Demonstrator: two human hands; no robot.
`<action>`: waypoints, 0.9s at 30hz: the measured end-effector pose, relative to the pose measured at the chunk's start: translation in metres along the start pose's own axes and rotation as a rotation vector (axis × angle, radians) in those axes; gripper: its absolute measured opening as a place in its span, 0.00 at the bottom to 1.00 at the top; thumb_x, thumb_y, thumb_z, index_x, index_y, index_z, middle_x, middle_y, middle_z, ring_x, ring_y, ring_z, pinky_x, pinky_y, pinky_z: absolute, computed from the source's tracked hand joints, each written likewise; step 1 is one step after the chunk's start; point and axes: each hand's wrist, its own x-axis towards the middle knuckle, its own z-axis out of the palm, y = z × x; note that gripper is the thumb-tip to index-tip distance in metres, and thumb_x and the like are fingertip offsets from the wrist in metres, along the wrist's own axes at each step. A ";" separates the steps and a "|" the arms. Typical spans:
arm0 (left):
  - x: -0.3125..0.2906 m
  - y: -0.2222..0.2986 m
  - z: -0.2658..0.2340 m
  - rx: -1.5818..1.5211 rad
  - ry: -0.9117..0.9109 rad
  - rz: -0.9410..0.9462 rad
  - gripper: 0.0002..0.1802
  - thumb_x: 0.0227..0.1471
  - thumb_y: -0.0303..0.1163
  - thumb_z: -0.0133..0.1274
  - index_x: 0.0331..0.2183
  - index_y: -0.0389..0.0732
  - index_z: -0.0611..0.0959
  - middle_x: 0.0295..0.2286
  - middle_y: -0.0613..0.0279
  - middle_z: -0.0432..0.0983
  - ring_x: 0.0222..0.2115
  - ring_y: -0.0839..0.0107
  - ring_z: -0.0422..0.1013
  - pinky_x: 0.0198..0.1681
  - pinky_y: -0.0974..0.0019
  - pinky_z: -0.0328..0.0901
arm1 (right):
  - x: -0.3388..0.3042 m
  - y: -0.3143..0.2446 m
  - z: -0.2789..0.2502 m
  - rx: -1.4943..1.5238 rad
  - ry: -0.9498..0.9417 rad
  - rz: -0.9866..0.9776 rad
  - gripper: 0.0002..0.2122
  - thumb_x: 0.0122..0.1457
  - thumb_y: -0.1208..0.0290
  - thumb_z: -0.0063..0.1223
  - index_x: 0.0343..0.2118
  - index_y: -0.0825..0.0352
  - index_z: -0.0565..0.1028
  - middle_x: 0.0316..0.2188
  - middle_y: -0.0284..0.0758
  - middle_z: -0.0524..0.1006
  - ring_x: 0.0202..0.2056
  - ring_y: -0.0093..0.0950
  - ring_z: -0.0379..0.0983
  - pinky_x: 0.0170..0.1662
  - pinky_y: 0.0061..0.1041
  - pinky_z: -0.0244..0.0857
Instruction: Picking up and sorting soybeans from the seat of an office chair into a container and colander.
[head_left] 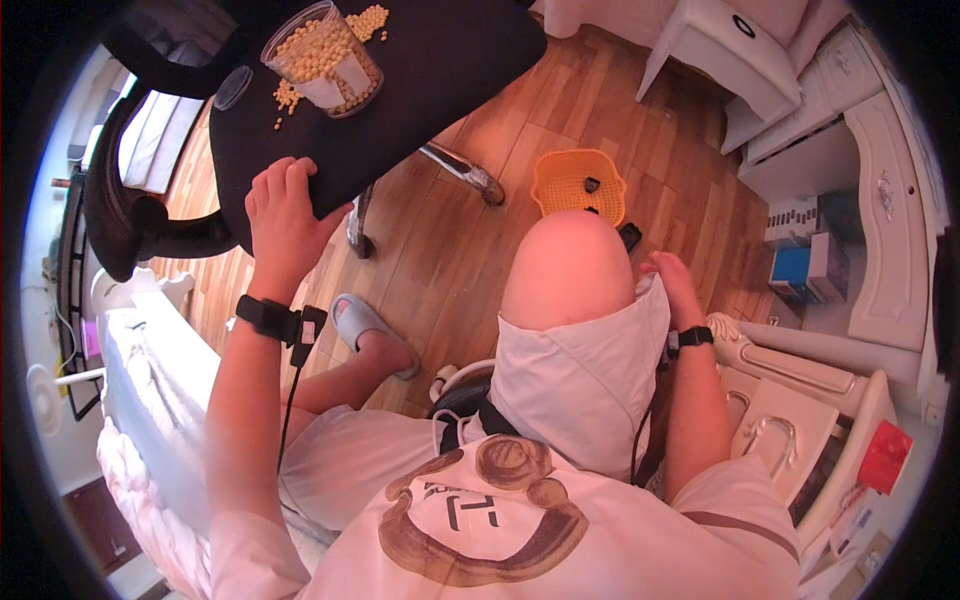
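My left hand rests on the near edge of a black chair seat, its thumb apart from the other fingers and nothing held. Beyond it on the seat, a clear plastic tub of yellow soybeans leans to one side. Loose soybeans lie by the tub, and a clear round lid sits to its left. Beside my bare right knee, my right hand hangs near the hem of the shorts. Its fingers are loosely bent and partly hidden; I see nothing in them.
A yellow-orange plastic basket with small dark pieces stands on the wooden floor, beside a black object. The chair's armrest is at left, its metal legs below. White furniture lines the right; a bed is at left.
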 end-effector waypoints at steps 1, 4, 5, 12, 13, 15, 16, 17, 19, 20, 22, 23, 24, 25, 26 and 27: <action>0.005 -0.001 0.002 -0.003 0.007 0.002 0.37 0.38 0.43 0.73 0.48 0.43 0.74 0.50 0.56 0.70 0.53 0.53 0.64 0.56 0.51 0.58 | 0.010 0.015 -0.004 0.000 0.001 -0.003 0.14 0.68 0.59 0.48 0.47 0.64 0.74 0.38 0.35 0.81 0.36 0.27 0.77 0.38 0.27 0.71; 0.017 -0.001 0.012 -0.017 0.005 0.003 0.37 0.39 0.43 0.73 0.48 0.43 0.73 0.50 0.56 0.70 0.53 0.52 0.65 0.56 0.51 0.58 | 0.053 0.088 -0.029 -0.200 0.008 -0.254 0.16 0.67 0.59 0.48 0.47 0.67 0.75 0.37 0.38 0.80 0.37 0.31 0.77 0.40 0.29 0.71; 0.024 -0.003 0.015 -0.019 -0.001 0.001 0.37 0.39 0.43 0.73 0.48 0.43 0.73 0.50 0.56 0.70 0.53 0.52 0.65 0.56 0.51 0.58 | 0.063 0.103 -0.031 -0.178 -0.011 -0.213 0.17 0.67 0.58 0.49 0.47 0.68 0.75 0.37 0.39 0.80 0.38 0.31 0.76 0.41 0.29 0.70; 0.041 -0.028 0.023 0.060 -0.017 0.006 0.34 0.38 0.42 0.72 0.46 0.44 0.74 0.46 0.60 0.71 0.50 0.55 0.67 0.52 0.53 0.61 | 0.041 0.078 0.018 0.033 -0.051 0.060 0.16 0.68 0.60 0.48 0.45 0.70 0.74 0.33 0.36 0.79 0.35 0.26 0.74 0.42 0.28 0.69; 0.043 -0.034 0.027 0.074 0.034 0.054 0.34 0.38 0.43 0.72 0.45 0.43 0.74 0.45 0.60 0.72 0.48 0.55 0.67 0.50 0.53 0.62 | 0.040 0.071 0.020 0.012 -0.047 0.055 0.15 0.68 0.61 0.48 0.45 0.71 0.73 0.33 0.36 0.79 0.34 0.26 0.74 0.41 0.28 0.69; 0.049 -0.041 0.031 0.093 0.019 0.068 0.34 0.38 0.43 0.72 0.45 0.43 0.74 0.45 0.60 0.72 0.48 0.55 0.67 0.50 0.52 0.62 | 0.048 0.073 0.025 0.047 -0.023 0.058 0.14 0.67 0.63 0.49 0.45 0.70 0.73 0.32 0.36 0.78 0.33 0.26 0.74 0.40 0.28 0.70; 0.055 -0.044 0.033 0.108 0.029 0.076 0.33 0.39 0.43 0.72 0.45 0.43 0.74 0.44 0.60 0.72 0.47 0.54 0.68 0.49 0.52 0.63 | 0.052 0.075 0.026 0.052 -0.022 0.078 0.14 0.67 0.63 0.49 0.45 0.70 0.73 0.32 0.36 0.78 0.33 0.26 0.74 0.40 0.28 0.70; 0.059 -0.049 0.037 0.113 0.035 0.099 0.34 0.39 0.43 0.72 0.45 0.42 0.75 0.44 0.59 0.72 0.47 0.53 0.68 0.48 0.52 0.63 | 0.056 0.077 0.023 0.011 -0.035 0.108 0.14 0.67 0.63 0.49 0.45 0.70 0.73 0.32 0.36 0.78 0.33 0.26 0.75 0.40 0.28 0.71; 0.066 -0.059 0.043 0.120 0.022 0.100 0.34 0.39 0.44 0.72 0.45 0.42 0.75 0.44 0.58 0.73 0.47 0.53 0.68 0.48 0.52 0.63 | 0.059 0.081 0.028 0.000 -0.015 0.154 0.14 0.67 0.62 0.49 0.44 0.70 0.73 0.31 0.35 0.76 0.31 0.26 0.74 0.38 0.27 0.71; 0.070 -0.065 0.047 0.126 0.027 0.089 0.34 0.39 0.44 0.72 0.46 0.41 0.75 0.44 0.58 0.73 0.47 0.52 0.68 0.48 0.52 0.64 | 0.058 0.084 0.031 0.010 -0.014 0.170 0.14 0.67 0.62 0.49 0.44 0.70 0.73 0.31 0.35 0.76 0.31 0.26 0.74 0.38 0.27 0.71; 0.075 -0.074 0.052 0.132 0.001 0.100 0.34 0.40 0.44 0.72 0.46 0.40 0.75 0.44 0.56 0.73 0.47 0.51 0.68 0.49 0.52 0.64 | 0.059 0.092 0.033 0.020 -0.017 0.184 0.14 0.68 0.62 0.49 0.44 0.70 0.73 0.30 0.34 0.76 0.29 0.25 0.73 0.37 0.26 0.71; 0.080 -0.077 0.053 0.145 -0.003 0.089 0.34 0.40 0.44 0.72 0.46 0.40 0.75 0.44 0.56 0.73 0.47 0.51 0.68 0.49 0.52 0.64 | 0.059 0.094 0.035 0.032 -0.011 0.193 0.14 0.68 0.62 0.49 0.44 0.70 0.73 0.30 0.34 0.76 0.29 0.25 0.73 0.37 0.26 0.71; 0.082 -0.081 0.054 0.160 -0.007 0.074 0.34 0.41 0.44 0.71 0.46 0.40 0.75 0.44 0.55 0.73 0.47 0.50 0.68 0.49 0.52 0.63 | 0.059 0.095 0.036 0.010 -0.014 0.184 0.14 0.68 0.62 0.49 0.44 0.69 0.73 0.30 0.33 0.76 0.28 0.25 0.73 0.35 0.26 0.70; 0.084 -0.089 0.058 0.156 0.033 0.113 0.34 0.42 0.44 0.71 0.47 0.39 0.75 0.44 0.54 0.73 0.46 0.50 0.68 0.50 0.52 0.63 | 0.058 0.096 0.038 -0.011 -0.016 0.171 0.13 0.67 0.61 0.49 0.43 0.68 0.73 0.30 0.33 0.76 0.28 0.24 0.72 0.33 0.26 0.69; 0.089 -0.095 0.059 0.156 0.035 0.124 0.34 0.42 0.44 0.71 0.47 0.39 0.75 0.44 0.54 0.73 0.46 0.50 0.68 0.50 0.52 0.63 | 0.058 0.097 0.039 0.000 -0.011 0.173 0.13 0.67 0.61 0.49 0.43 0.68 0.73 0.30 0.33 0.76 0.28 0.24 0.72 0.33 0.26 0.69; 0.088 -0.100 0.064 0.164 0.031 0.128 0.34 0.42 0.44 0.71 0.47 0.39 0.75 0.44 0.54 0.73 0.46 0.50 0.68 0.50 0.52 0.63 | 0.059 0.101 0.039 -0.034 -0.041 0.206 0.14 0.67 0.60 0.49 0.46 0.66 0.73 0.32 0.33 0.77 0.30 0.24 0.73 0.35 0.27 0.69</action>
